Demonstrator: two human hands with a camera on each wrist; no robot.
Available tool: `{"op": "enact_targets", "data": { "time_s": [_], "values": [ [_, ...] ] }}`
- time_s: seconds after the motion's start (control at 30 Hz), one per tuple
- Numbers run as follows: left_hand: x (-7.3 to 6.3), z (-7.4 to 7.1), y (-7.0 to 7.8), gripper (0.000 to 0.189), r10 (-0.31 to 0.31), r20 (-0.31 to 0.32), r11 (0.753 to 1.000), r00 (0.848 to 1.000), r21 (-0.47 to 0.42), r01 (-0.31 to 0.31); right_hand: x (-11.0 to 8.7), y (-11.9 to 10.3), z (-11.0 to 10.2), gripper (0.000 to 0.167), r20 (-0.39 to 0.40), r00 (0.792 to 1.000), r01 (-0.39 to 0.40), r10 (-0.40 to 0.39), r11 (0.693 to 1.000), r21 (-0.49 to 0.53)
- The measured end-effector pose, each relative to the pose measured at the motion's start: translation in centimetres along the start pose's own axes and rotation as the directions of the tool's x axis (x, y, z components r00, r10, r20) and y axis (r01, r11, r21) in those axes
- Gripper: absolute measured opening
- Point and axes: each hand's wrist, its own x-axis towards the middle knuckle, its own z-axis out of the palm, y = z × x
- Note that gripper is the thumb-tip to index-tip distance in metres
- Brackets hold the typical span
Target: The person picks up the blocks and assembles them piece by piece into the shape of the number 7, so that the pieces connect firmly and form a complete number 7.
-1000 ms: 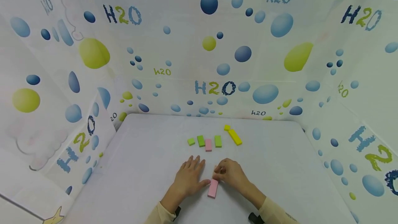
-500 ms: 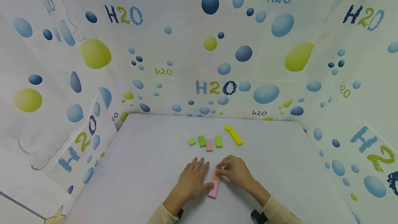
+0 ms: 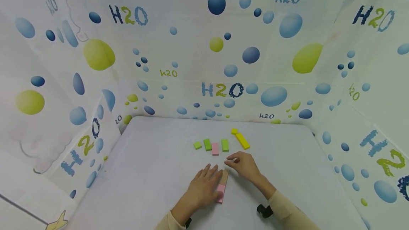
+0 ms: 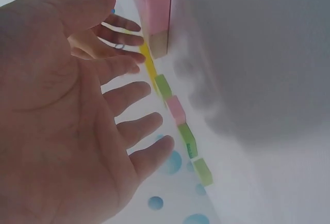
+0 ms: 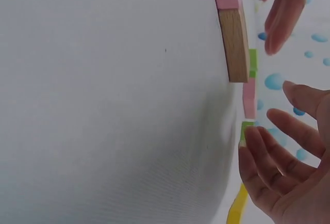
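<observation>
A pink block (image 3: 221,188) and a plain wooden block (image 3: 225,177) lie end to end on the white table, forming one narrow strip. My left hand (image 3: 203,188) hovers over the strip's left side, fingers spread and fairly straight, its thumb overlapping the pink block in the head view. In the left wrist view, that thumb looks apart from the pink block (image 4: 157,4). Just beyond the wooden block's far end is my right hand (image 3: 244,166), its fingers loosely bent with nothing between them. The right wrist view shows the wooden block (image 5: 234,46) free of both hands.
Farther back lie a small light green block (image 3: 197,145), a green block (image 3: 207,144), another pink block (image 3: 215,149) and a light green block (image 3: 225,145). Behind them, to the right, are a long yellow block (image 3: 243,141) and a small yellow block (image 3: 234,131). A patterned curtain surrounds the table (image 3: 153,159).
My right hand has let go of the wooden block and moved away toward the back. My left hand has shifted right, over the pink block. The blocks at the back stay in place.
</observation>
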Motion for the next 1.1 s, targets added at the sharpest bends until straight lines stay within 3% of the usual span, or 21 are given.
{"op": "enact_targets", "data": {
  "time_s": [0.37,0.57,0.8,1.1],
  "values": [
    [-0.1,2.0,0.6,0.071,0.075,-0.054,0.995,0.996,0.069,-0.072,2.3,0.7,0.4,0.033,-0.049,0.996,-0.072,0.072,0.997,0.007],
    [-0.7,1.4,1.6,0.065,0.098,-0.042,0.992,0.994,0.088,-0.094,3.5,0.3,0.5,0.037,-0.075,0.993,-0.088,0.086,0.996,-0.023],
    [-1.2,0.7,2.6,0.058,0.068,0.001,0.996,0.998,0.059,-0.068,4.3,0.2,0.7,0.043,-0.07,0.993,-0.102,0.1,0.995,-0.019],
    [-1.3,1.3,2.7,0.052,0.05,-0.028,0.998,0.998,0.046,-0.049,5.7,1.0,1.1,0.048,-0.065,0.995,-0.084,0.08,0.995,-0.056]
  ]
}}
